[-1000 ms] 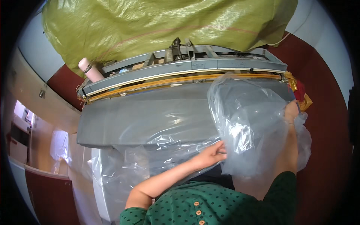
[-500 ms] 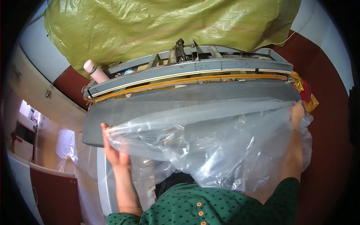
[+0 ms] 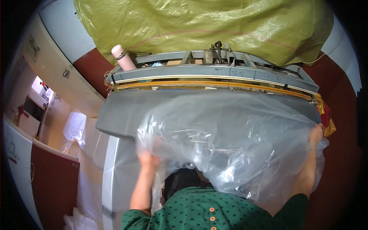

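Note:
A large clear plastic sheet (image 3: 214, 142) spreads in loose, shiny folds over the front of a long grey padded surface (image 3: 119, 113) before me. My right hand (image 3: 316, 135) is closed on the sheet at its right edge, beside the end of the padded surface. My left hand (image 3: 148, 153) is at the sheet's left edge, in front of the padded surface. Motion blur and the film over it hide its fingers, so its grip is unclear.
Behind the padded surface runs a grey metal frame (image 3: 218, 71) with orange strips (image 3: 184, 83). A pink bottle (image 3: 123, 57) leans at its left end. A yellow-green woven cover (image 3: 199, 27) hangs beyond. At left is a door (image 3: 57, 69); at right, gold cloth (image 3: 328, 126).
My left hand has moved right and inward, bringing the sheet's left edge with it. The sheet has billowed upward over the padded surface. The whole view has shifted somewhat.

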Available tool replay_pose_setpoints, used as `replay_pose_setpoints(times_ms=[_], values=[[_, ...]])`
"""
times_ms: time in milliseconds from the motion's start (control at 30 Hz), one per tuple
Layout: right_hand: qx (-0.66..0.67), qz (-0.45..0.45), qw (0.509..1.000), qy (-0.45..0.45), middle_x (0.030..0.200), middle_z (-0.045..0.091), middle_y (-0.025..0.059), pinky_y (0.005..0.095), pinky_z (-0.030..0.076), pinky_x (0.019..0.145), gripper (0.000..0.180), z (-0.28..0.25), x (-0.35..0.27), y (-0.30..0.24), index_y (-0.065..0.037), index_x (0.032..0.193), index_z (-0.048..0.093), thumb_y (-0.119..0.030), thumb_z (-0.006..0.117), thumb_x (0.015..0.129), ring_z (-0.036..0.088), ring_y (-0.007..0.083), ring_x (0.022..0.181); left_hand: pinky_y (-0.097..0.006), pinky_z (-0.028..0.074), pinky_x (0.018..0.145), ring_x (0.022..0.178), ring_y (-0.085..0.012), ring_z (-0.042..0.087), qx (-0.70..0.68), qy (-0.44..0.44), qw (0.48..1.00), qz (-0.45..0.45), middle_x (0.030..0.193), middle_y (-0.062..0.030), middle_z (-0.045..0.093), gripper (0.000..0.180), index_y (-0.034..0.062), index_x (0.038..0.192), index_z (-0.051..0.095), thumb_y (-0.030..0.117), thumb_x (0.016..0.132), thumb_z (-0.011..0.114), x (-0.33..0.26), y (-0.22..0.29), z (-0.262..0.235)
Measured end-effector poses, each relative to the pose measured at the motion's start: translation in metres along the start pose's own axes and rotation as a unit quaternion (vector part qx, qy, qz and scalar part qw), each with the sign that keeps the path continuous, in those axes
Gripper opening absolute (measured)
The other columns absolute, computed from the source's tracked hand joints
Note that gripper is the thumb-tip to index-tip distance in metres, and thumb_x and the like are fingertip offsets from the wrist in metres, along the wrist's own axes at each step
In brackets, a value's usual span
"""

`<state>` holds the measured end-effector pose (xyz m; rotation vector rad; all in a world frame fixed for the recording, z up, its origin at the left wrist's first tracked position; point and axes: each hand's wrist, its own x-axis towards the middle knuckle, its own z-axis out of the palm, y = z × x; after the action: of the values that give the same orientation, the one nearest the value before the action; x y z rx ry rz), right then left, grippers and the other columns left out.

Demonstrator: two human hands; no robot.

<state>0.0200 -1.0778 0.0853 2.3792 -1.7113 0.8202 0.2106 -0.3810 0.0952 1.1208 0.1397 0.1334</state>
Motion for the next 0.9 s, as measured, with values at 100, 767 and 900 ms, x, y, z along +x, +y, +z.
replay_pose_setpoints(times_ms=[100,767,900], values=[[0.043,-0.028,0.999,0.006,0.086,0.061,0.0215,0.0496,0.043,0.068,0.022,0.010,0.010,0.027,-0.006,0.096,0.048,-0.026,0.043,0.090,0.058,0.0402,0.084,-0.019,0.038,0.048,0.058,-0.0063,0.046,-0.125,0.102,0.980,0.114,0.070,0.0008,0.050,0.008,0.0095,0.084,0.051,0.015,0.090,0.048,0.067,0.086,-0.035],[0.037,-0.097,0.995,-0.011,0.088,0.062,0.0165,0.0454,0.043,0.066,0.029,0.026,0.022,0.067,-0.006,0.092,0.053,-0.034,0.044,0.091,0.057,0.0380,0.083,-0.040,0.037,0.093,0.114,-0.0343,0.043,0.685,-0.314,0.613,0.240,0.124,-0.0155,0.047,0.049,0.0017,0.119,0.047,0.025,0.079,0.062,0.128,0.077,-0.050],[0.034,-0.086,0.996,0.001,0.088,0.060,0.0191,0.0464,0.042,0.065,0.031,0.030,0.023,0.066,-0.005,0.093,0.052,-0.035,0.043,0.091,0.056,0.0398,0.083,-0.041,0.040,0.086,0.102,-0.0319,0.049,0.661,-0.201,0.616,0.379,0.105,-0.0137,0.055,0.037,0.0027,0.105,0.055,0.017,0.072,0.068,0.123,0.093,0.004]])
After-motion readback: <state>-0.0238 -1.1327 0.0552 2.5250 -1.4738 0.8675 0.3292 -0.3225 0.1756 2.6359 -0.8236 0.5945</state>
